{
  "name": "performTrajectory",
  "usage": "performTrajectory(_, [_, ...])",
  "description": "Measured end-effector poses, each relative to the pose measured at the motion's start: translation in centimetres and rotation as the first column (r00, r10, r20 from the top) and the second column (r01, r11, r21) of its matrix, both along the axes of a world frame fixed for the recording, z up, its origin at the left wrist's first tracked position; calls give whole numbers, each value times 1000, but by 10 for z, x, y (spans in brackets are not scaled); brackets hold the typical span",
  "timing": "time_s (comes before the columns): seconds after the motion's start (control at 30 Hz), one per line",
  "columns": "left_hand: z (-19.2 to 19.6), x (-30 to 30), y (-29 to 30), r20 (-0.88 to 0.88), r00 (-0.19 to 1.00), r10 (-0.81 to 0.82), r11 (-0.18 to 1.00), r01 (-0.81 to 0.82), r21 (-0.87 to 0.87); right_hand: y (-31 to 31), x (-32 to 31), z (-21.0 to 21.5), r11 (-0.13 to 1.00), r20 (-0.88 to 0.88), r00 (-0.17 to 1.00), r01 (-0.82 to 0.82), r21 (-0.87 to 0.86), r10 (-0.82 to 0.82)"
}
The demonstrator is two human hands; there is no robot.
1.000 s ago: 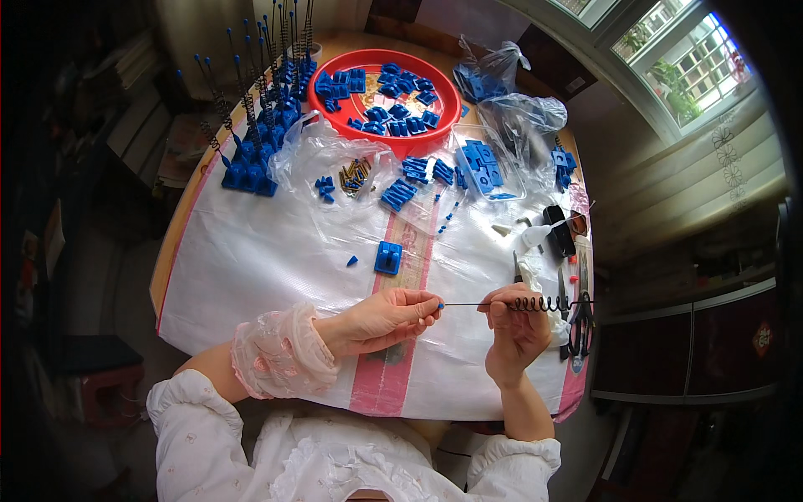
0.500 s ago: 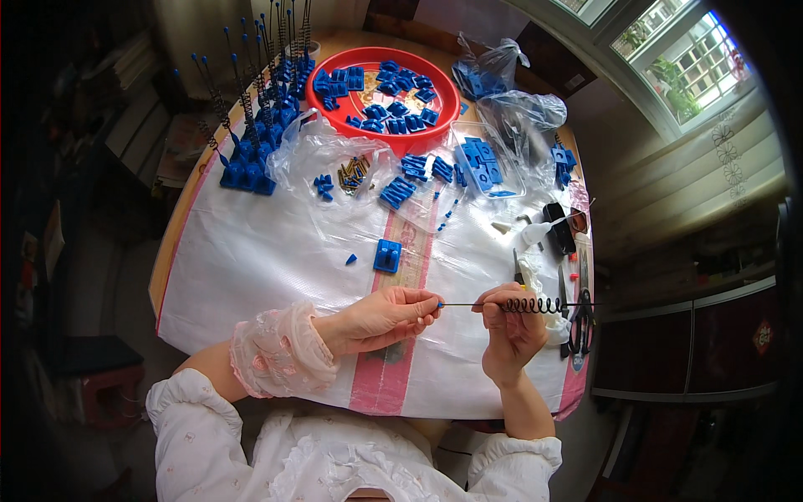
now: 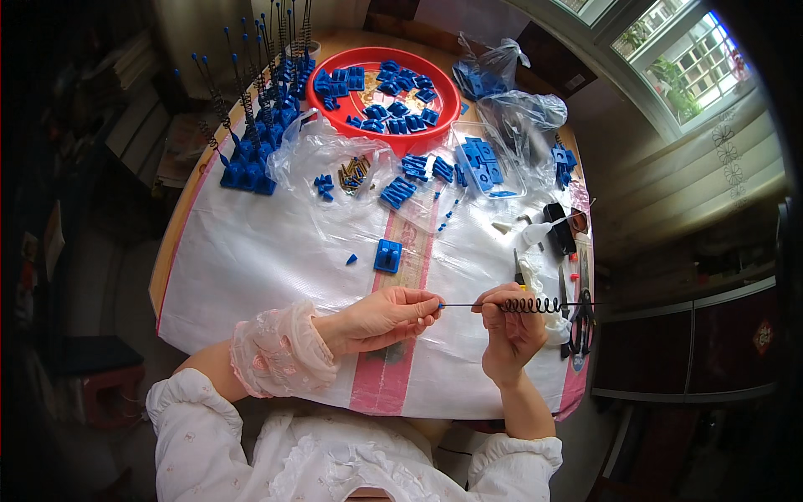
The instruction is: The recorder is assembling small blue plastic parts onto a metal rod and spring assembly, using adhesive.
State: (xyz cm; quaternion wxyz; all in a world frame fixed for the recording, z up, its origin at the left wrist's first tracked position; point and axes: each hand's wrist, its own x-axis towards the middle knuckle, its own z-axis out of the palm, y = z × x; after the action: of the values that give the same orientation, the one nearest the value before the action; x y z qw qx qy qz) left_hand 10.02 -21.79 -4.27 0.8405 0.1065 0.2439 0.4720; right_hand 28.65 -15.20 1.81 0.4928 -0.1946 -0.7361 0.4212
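Observation:
A thin metal rod (image 3: 465,304) with a blue tip runs level between my two hands above the near part of the table. My left hand (image 3: 381,319) pinches its blue-tipped end. My right hand (image 3: 508,328) grips the rod where a black coil spring (image 3: 530,305) is threaded onto it; the spring sticks out to the right of my fingers. A single blue plastic block (image 3: 387,255) lies on the white sheet (image 3: 268,268) just beyond my left hand, with a tiny blue piece (image 3: 351,259) to its left.
A red bowl (image 3: 435,134) of blue blocks stands at the back. Upright rods with springs on blue bases (image 3: 251,134) fill the back left. Clear bags (image 3: 335,159) with blue parts and brass screws lie mid-table. Scissors (image 3: 580,314) and small tools sit at the right edge.
The spring has shifted slightly along the rod at my right hand; both hands stay almost where they were.

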Motion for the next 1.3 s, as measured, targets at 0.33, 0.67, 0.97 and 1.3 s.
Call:
performTrajectory(0.33, [-1, 0, 0, -2, 1000, -4, 1000, 4, 15, 1, -1, 0, 1000, 1, 1000, 8, 27, -8])
performTrajectory(0.67, [0, 0, 0, -12, 1000, -4, 1000, 4, 2, -1, 0, 1, 999, 21, 999, 33, 12, -33])
performTrajectory(0.97, [1, 0, 0, -13, 1000, -6, 1000, 6, 23, 0, 0, 1, 1000, 2, 1000, 26, 14, -26])
performTrajectory(1.3, [1, -1, 0, -37, 999, -12, 1000, 13, 14, 1, 0, 1, 999, 22, 1000, 20, 37, -21])
